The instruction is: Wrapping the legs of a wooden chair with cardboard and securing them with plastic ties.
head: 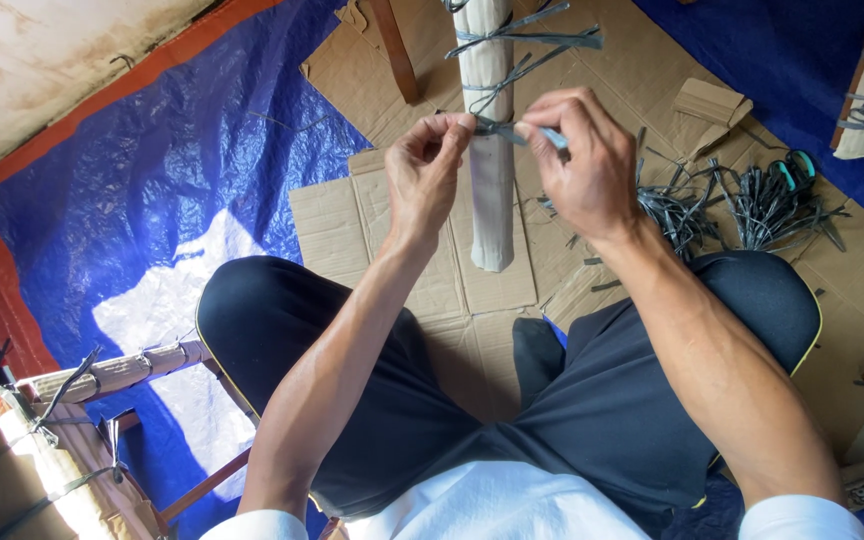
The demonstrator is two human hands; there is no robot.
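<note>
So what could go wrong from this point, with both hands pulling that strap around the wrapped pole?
The grey strap is pinched only at the fingertips of the left hand and right hand, so it may slip loose. The wrapped pole ends unsupported above the cardboard; a hard pull could shift it. The loose strap pile lies beside the right knee.

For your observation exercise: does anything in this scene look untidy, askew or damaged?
Slightly. The grey strap ties already on the wrapped post leave long ends jutting at uneven angles. Loose grey straps lie in a tangled heap on the cardboard, whose edges look torn. Both the left hand and right hand pinch a tie.
</note>
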